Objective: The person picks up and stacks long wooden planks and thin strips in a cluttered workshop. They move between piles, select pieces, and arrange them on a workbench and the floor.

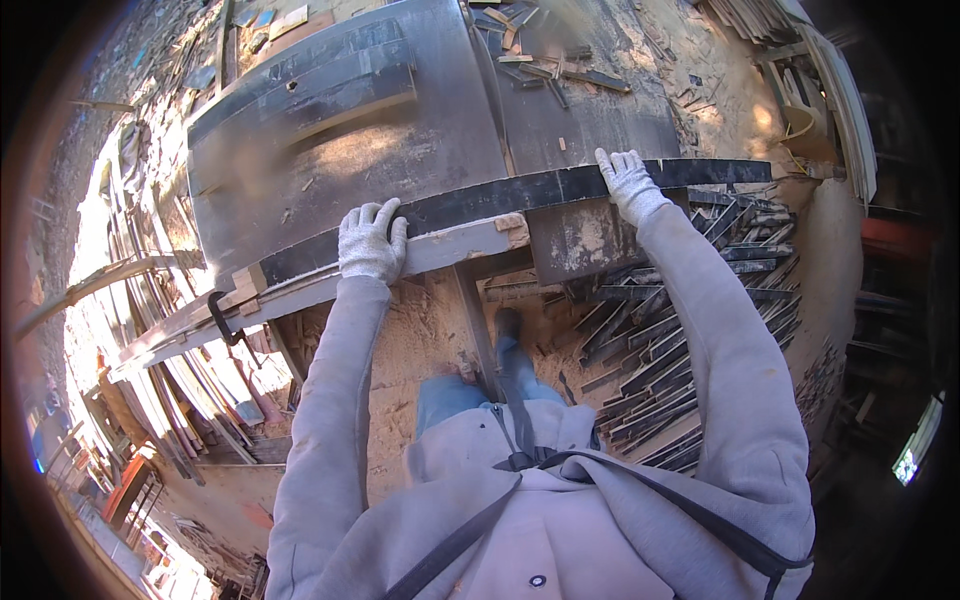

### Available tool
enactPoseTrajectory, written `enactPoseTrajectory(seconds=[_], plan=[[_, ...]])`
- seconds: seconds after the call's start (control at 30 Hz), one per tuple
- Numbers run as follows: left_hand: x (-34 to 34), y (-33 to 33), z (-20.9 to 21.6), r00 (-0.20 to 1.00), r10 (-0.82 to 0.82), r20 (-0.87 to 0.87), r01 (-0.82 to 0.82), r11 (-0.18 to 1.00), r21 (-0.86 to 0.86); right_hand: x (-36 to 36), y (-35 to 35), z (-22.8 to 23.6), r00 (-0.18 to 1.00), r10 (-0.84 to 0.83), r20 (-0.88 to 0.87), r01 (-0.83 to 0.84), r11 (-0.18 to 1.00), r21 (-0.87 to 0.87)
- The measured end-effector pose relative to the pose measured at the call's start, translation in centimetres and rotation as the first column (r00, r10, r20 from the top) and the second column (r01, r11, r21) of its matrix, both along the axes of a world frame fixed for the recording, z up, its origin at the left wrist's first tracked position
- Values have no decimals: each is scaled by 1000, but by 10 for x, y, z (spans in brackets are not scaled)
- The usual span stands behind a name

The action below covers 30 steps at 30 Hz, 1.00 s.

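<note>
A long, narrow black-faced wooden strip point(500, 198) lies crosswise over the workbench point(440, 140), its right end reaching past the bench edge. My left hand point(372, 243), in a pale grey work glove, rests with fingers laid out at the near edge of the strip, over the straight wooden fence point(455, 246). My right hand point(632, 187), gloved alike, is farther right; its fingers reach across the strip and hold it. The undersides of both hands are hidden.
A black clamp point(228, 318) grips the fence's left end. A wider dark board point(340, 85) lies at the far left of the bench, with offcuts point(560, 72) farther right. Many cut strips point(660, 350) are piled on the sawdust-covered floor, right of my legs.
</note>
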<state>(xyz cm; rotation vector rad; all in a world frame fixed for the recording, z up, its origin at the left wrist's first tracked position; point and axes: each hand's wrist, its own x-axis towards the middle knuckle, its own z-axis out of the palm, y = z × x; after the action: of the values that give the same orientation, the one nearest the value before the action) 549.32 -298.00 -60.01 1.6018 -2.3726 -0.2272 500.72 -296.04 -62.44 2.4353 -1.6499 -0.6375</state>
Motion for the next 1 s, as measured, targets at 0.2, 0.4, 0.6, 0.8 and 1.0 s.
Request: enactPoseTrajectory(seconds=[0.2,0.4,0.6,0.8,1.0], plan=[[5,6,-1,999,20,35,-21,1000,11,13,3,10,988,-128,90,114,982,149],[2,4,-2,999,25,40,-24,999,-44,5,8,6,981,-85,174,80,996,37],[-2,-11,-14,998,35,50,-32,998,-59,-13,44,-12,970,43,238,1,983,-182],[2,-3,-7,995,66,81,-67,998,13,9,98,56,873,59,485,-6,994,-111],[7,5,2,996,-13,-83,20,997,79,77,58,93,826,179,534,-105,980,-166]])
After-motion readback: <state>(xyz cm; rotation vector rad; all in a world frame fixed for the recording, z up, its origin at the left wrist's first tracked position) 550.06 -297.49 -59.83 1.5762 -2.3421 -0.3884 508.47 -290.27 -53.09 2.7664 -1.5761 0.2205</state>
